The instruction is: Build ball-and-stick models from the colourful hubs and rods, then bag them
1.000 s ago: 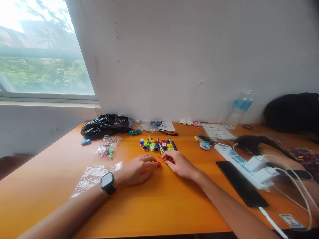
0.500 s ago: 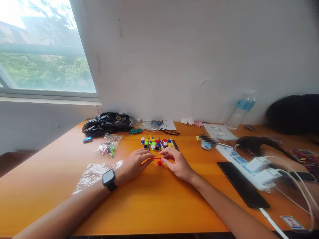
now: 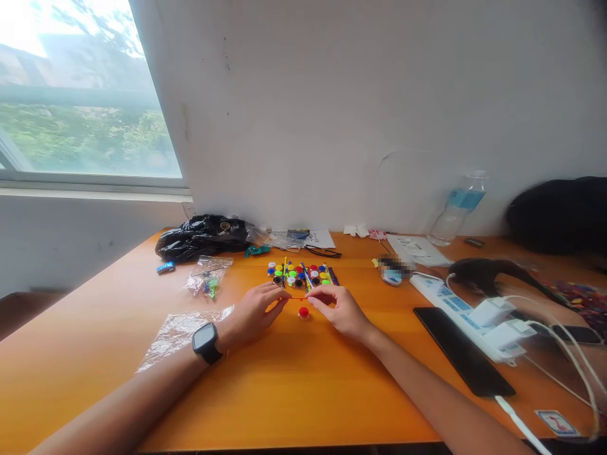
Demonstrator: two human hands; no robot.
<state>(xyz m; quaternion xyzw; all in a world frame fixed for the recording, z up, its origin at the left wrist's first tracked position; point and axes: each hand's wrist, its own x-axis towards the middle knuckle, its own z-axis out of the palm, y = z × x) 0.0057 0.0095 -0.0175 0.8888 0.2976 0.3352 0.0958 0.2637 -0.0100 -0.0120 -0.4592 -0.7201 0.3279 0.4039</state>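
Between my two hands a thin red stick [image 3: 298,298] is stretched level above the table. My left hand [image 3: 258,311], with a dark watch on its wrist, pinches the stick's left end. The right end sits between the thumb and fingers of my right hand [image 3: 340,309]. Just below the stick, a small round red piece [image 3: 303,312] rests on the table. Beyond my fingers lie several round coloured caps [image 3: 292,282] in rows, with thin coloured sticks [image 3: 333,274] among them.
A crumpled clear bag [image 3: 177,335] lies by my left forearm, and a small bag of coloured pieces [image 3: 207,278] sits behind it. At the back left is a black plastic bag [image 3: 203,235]. A phone [image 3: 459,351], a power strip [image 3: 441,300] and a bottle [image 3: 455,212] occupy the right side.
My hands have drawn slightly apart, my left hand shifting a little left, and more of the red stick shows between them. The round red piece stays put.
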